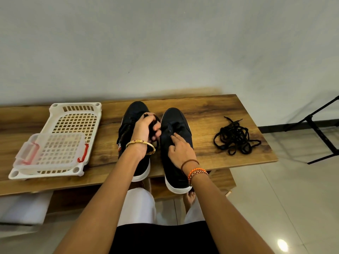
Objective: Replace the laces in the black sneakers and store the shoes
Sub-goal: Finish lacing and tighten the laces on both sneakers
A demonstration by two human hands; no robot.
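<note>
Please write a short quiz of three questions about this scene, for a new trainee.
1. True or false: the loose pile of black laces lies right of both sneakers.
2. Which hand has its grip on a bunch of lace? A) left hand B) right hand
3. What stands inside the white basket?

Key
1. True.
2. A; the right hand rests on the right sneaker.
3. A clear box with red clasps.
</note>
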